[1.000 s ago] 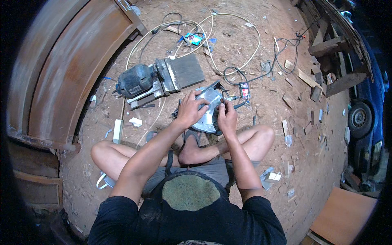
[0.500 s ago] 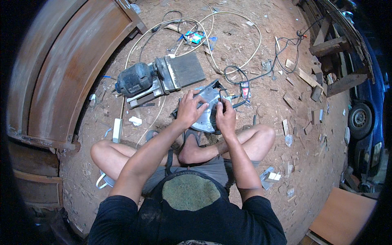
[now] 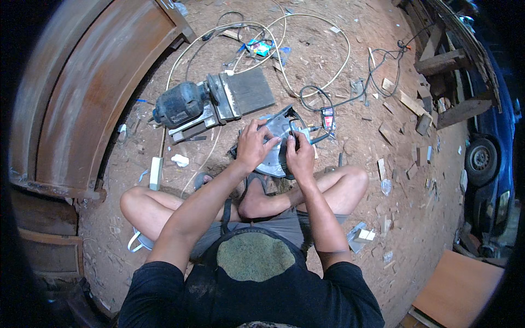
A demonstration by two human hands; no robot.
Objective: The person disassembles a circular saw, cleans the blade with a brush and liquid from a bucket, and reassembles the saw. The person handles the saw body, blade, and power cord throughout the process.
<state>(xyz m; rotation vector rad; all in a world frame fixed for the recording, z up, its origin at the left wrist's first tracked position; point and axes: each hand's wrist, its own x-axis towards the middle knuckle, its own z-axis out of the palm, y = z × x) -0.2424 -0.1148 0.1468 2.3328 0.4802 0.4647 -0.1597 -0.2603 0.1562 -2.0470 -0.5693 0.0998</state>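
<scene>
A circular saw (image 3: 269, 168) with a silver metal plate or guard lies tilted on the ground before my crossed legs. My left hand (image 3: 255, 143) grips it from the left, fingers over the metal and thumb pointing right. On the saw's right side, my right hand (image 3: 300, 155) is closed, pinching a thin dark rod (image 3: 290, 127), perhaps a hex key. The rod's lower end is hidden by the fingers. A dark power cord (image 3: 332, 116) loops beside the saw's far right side.
A bench machine with a dark motor (image 3: 179, 104) stands at the far left, near a brown wooden panel (image 3: 104, 82). A pale hose (image 3: 349, 54) coils beyond it. Wood scraps (image 3: 413, 103) litter the right, near a wooden frame (image 3: 465, 112) and a blue car (image 3: 500, 126).
My right hand has shifted slightly left and turned, and the dark rod has swung with it. My left hand stays on the saw.
</scene>
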